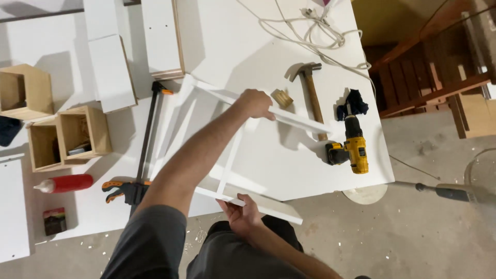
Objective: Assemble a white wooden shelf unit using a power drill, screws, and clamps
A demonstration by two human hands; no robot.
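On the white worktable (289, 170), the left hand (256, 103) clasps the far rail of a white frame (230, 155) and the right hand (242, 214) grasps its near rail, beside a hammer (310, 85).

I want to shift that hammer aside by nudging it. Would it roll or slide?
The hammer lies flat on the white tabletop, so it would probably slide, not roll. Its metal head looks heavier than the wooden handle, so a push at the handle would likely pivot it. It lies close to the white frame.
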